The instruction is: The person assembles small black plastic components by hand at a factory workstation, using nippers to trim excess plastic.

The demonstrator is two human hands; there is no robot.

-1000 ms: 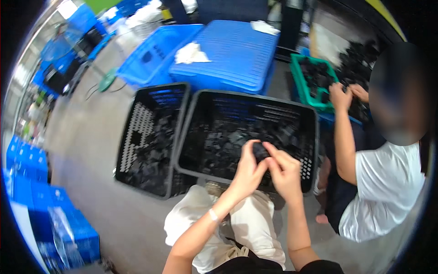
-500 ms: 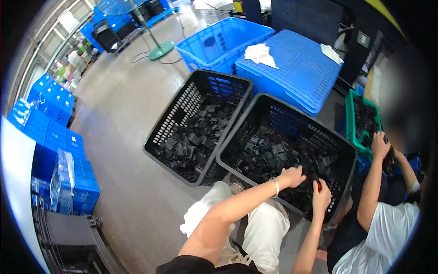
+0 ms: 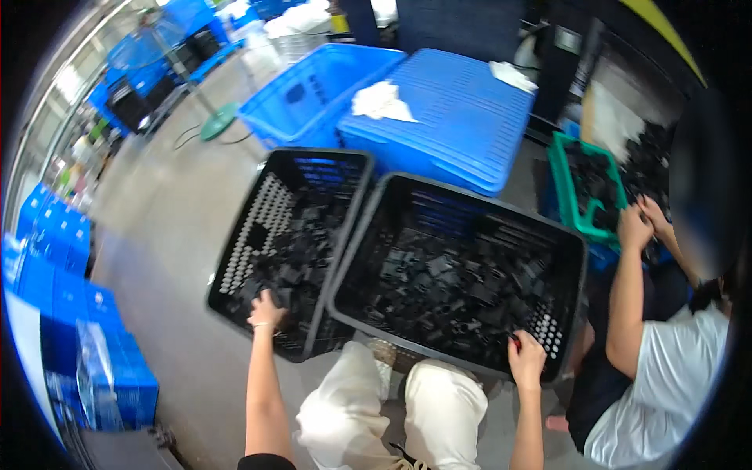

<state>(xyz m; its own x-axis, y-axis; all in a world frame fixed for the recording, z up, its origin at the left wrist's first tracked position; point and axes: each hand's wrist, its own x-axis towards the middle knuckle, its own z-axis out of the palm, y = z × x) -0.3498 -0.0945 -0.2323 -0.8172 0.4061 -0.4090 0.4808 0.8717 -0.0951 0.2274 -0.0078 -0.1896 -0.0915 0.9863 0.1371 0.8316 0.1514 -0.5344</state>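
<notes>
Over the near end of the left black crate [image 3: 222, 291] is my left hand [image 3: 266, 311], among small black plastic parts [image 3: 294, 270]. Blur and the dark parts hide whether its fingers hold one. At the near right corner of the wider black crate [image 3: 462, 362], my right hand [image 3: 527, 360] is closed on a small tool with a red end [image 3: 515, 342]; its other end is lost against the dark. Many black plastic parts [image 3: 446, 286] cover the bottom of this crate.
Behind the crates stand an open blue bin [image 3: 270, 117] and a lidded blue bin [image 3: 462, 102] with a white cloth [image 3: 381, 102] on top. On the right a co-worker's hands [image 3: 638, 225] work beside a green basket [image 3: 560, 176]. Blue boxes [image 3: 117, 368] are stacked at left.
My left hand has moved left, from the wider crate to the left crate. My right hand stays at the wider crate with the red-ended tool. The whole view has shifted.
</notes>
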